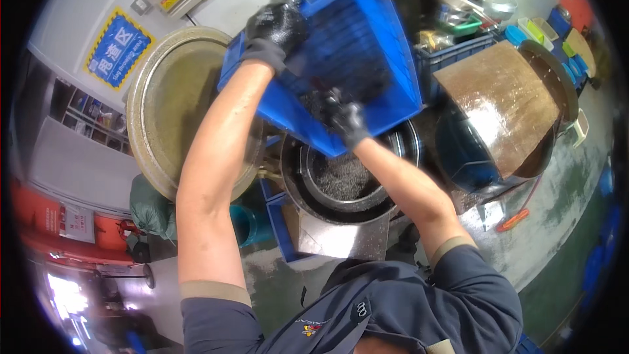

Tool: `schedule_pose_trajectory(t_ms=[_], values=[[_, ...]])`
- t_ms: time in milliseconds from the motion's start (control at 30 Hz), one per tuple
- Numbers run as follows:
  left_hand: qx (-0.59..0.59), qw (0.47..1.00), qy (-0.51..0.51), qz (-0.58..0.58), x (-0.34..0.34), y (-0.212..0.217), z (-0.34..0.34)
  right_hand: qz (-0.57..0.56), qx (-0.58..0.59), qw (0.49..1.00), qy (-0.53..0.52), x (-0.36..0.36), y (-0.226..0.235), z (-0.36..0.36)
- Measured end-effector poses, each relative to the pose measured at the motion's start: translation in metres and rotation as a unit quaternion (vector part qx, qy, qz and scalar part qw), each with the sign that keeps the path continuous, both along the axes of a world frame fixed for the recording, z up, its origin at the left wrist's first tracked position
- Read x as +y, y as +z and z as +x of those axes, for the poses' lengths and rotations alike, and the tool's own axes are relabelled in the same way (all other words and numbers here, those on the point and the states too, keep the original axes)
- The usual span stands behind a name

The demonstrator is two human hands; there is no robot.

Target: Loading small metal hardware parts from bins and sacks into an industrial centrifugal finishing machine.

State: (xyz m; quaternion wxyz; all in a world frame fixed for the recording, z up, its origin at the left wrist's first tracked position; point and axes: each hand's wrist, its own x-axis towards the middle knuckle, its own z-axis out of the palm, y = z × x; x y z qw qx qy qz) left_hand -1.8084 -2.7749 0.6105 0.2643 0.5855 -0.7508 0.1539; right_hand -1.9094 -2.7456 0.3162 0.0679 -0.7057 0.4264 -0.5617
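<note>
A blue plastic crate (400, 46) is tipped up in front of me, its open side toward me and its lower edge above a round black basin (298, 187). My left hand (278, 26), in a wet black glove, is closed on the crate's upper left edge. My right hand (344, 115), gloved the same way, reaches inside the crate near its lower wall; its fingers are smeared by motion. Dark small pieces blur along the crate's inside. In the basin lies a heap of small dark grey pieces (344, 174), too fine to name.
At the left stands a large round metal lid (173, 101). A brown curved cover (501, 101) tops a drum at the right. Farther back, a blue crate (452, 59) sits near strainers and bowls. An orange-handled tool (513, 220) lies on the floor. A teal bucket (244, 224) stands near the basin.
</note>
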Motion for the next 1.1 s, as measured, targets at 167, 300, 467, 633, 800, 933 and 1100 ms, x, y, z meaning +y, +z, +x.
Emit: schedule_pose_trajectory(t_ms=[167, 300, 467, 633, 800, 933, 1100], values=[[-0.003, 0.996, -0.034, -0.077, 0.003, -0.013, 0.012, 0.463, -0.058, 0.861, 0.204, -0.002, 0.095, 0.035], [-0.019, 0.999, 0.036, 0.015, 0.017, -0.002, -0.005, 0.249, 0.198, 0.948, 0.004, 0.016, 0.029, -0.013], [-0.037, 0.999, -0.013, -0.036, 0.015, -0.008, 0.005, 0.175, 0.19, 0.965, 0.051, 0.0, 0.048, -0.077], [-0.087, 0.994, 0.018, -0.069, 0.019, -0.019, 0.029, 0.204, 0.401, 0.883, 0.134, -0.014, 0.169, -0.01], [0.001, 0.99, -0.057, -0.127, 0.004, -0.035, 0.002, -0.036, 0.525, 0.85, -0.017, -0.109, 0.044, 0.029], [-0.062, 0.994, 0.008, -0.094, 0.029, -0.043, 0.032, 0.021, 0.462, 0.88, 0.111, -0.06, 0.072, 0.072], [-0.043, 0.995, -0.059, -0.063, 0.025, -0.017, -0.01, 0.232, 0.536, 0.806, 0.097, -0.122, -0.057, -0.038]])
